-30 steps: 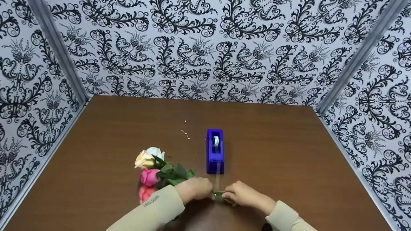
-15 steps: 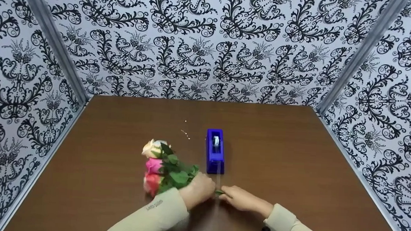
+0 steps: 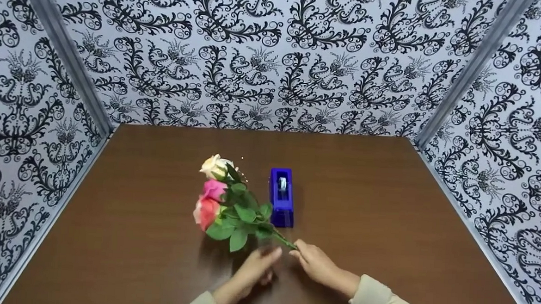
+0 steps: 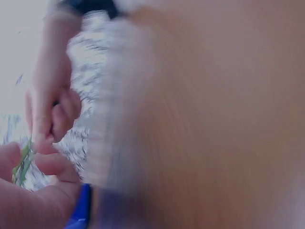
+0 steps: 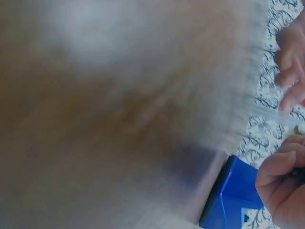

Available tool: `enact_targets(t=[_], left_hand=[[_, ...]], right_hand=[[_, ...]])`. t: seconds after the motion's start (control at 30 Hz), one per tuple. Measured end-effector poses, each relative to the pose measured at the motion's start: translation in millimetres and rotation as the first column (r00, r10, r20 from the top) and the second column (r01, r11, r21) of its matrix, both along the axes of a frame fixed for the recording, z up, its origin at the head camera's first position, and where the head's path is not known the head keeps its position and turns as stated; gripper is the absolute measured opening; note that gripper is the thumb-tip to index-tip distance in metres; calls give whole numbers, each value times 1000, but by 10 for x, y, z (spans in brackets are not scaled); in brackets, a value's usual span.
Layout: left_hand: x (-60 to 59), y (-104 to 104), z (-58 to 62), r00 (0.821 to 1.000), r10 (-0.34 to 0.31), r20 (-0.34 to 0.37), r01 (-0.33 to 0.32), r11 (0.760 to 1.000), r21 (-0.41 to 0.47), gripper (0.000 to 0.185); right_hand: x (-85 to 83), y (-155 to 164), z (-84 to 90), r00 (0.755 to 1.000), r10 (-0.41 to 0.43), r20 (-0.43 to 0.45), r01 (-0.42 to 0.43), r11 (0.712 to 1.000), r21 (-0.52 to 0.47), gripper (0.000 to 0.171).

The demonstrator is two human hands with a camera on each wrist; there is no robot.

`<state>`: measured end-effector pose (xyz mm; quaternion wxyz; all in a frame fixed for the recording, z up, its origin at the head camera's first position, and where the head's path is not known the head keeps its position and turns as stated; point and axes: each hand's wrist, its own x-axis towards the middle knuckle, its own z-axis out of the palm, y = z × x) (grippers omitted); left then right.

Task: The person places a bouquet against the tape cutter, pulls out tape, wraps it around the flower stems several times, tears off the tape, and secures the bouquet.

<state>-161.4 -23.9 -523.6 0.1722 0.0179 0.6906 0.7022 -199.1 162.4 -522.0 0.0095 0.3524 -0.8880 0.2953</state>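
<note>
I count at least three roses (image 3: 214, 190), stems (image 3: 285, 239) gripped in the right hand (image 3: 316, 264); the left hand (image 3: 256, 268), fingers loose, hovers nearer. One blue dispenser (image 3: 282, 209) stands farther off.

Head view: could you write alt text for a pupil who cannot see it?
A person's right hand grips rose stems with cream, pink and coral blooms over a brown table. The blurred left hand is close by; a blue tape dispenser stands beyond.
</note>
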Motion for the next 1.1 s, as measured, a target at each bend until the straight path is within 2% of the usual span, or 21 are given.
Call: enact_targets(t=[0.03, 0.1, 0.17, 0.23, 0.27, 0.33, 0.37, 0.43, 0.47, 0.5, 0.53, 0.57, 0.67, 0.73, 0.77, 0.83, 0.93, 1.1], left_hand=[[-39, 12, -14, 995, 53, 81, -64, 988, 142, 51], [-102, 46, -14, 975, 115, 188, -176, 921, 348, 47], [-154, 85, 9, 959, 161, 231, -254, 849, 463, 34], [-178, 103, 37, 953, 193, 236, -290, 811, 508, 22], [-183, 103, 46, 955, 196, 224, -286, 808, 515, 18], [-182, 95, 49, 967, 182, 176, -248, 827, 504, 16], [-179, 89, 39, 975, 164, 149, -218, 839, 498, 16], [-178, 79, 6, 987, 123, 104, -158, 855, 494, 15], [-180, 75, -13, 991, 101, 88, -132, 861, 491, 15], [-182, 73, -31, 993, 85, 80, -113, 864, 490, 15], [-184, 71, -47, 995, 70, 77, -99, 865, 491, 15], [-188, 69, -60, 996, 57, 73, -86, 866, 493, 14], [-201, 58, -77, 998, 31, 56, -56, 860, 507, 14], [-207, 48, -82, 999, 20, 43, -39, 857, 514, 14], [-209, 42, -84, 999, 17, 35, -33, 856, 517, 15], [-211, 31, -89, 1000, 14, 14, -19, 856, 517, 15], [-216, 15, -95, 1000, 3, 0, -3, 856, 518, 15], [-237, 12, -101, 999, -13, 31, -6, 848, 530, 15]], right_hand=[[7, -15, -4, 1000, -5, -4, 5, 1000, 8, 15], [14, -44, -13, 1000, -9, -4, 9, 999, 30, 15], [-2, -63, -18, 999, 0, -35, 1, 999, 50, 16], [-20, -81, -32, 995, 16, -96, -10, 998, 60, 16], [-27, -84, -29, 994, 14, -107, -8, 998, 64, 16], [-45, -75, 0, 996, 4, -91, 1, 998, 60, 19], [-61, -65, 24, 999, 8, -48, -6, 999, 44, 21], [-109, -30, 99, 992, 32, 122, -29, 999, -21, 26], [-142, -12, 134, 970, 66, 234, -49, 996, -77, 29], [-179, 5, 162, 933, 114, 342, -68, 987, -145, 32], [-217, 16, 184, 872, 172, 459, -76, 972, -221, 33], [-256, 19, 193, 798, 232, 557, -71, 953, -296, 32], [-351, -5, 178, 561, 344, 753, 21, 904, -428, 31], [-387, -31, 161, 449, 377, 810, 103, 879, -466, 30], [-400, -39, 152, 416, 390, 821, 132, 868, -479, 28], [-418, -40, 136, 378, 419, 825, 164, 847, -506, 26], [-437, -18, 116, 338, 468, 817, 169, 824, -542, 24], [-473, 21, 106, 280, 497, 821, 153, 821, -550, 25]])
